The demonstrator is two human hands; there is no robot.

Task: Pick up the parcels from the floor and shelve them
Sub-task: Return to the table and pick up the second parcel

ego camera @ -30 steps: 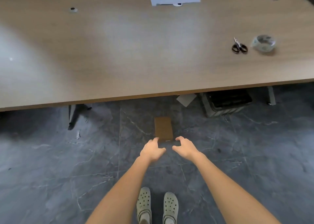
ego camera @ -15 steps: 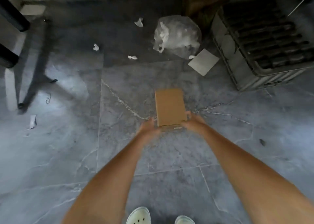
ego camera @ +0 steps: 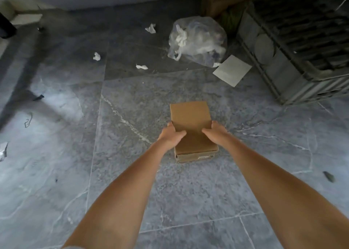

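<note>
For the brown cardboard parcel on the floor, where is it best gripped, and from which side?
By its two long side edges, one hand on each, coming from above at the near end. The cardboard parcel lies flat on the tiled floor and looks narrow enough to span. The left hand and right hand already clasp it so, thumbs on top.

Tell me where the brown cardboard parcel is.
Centre of the head view, the brown cardboard parcel sits between left hand and right hand, nearer than the clear plastic bag.
</note>
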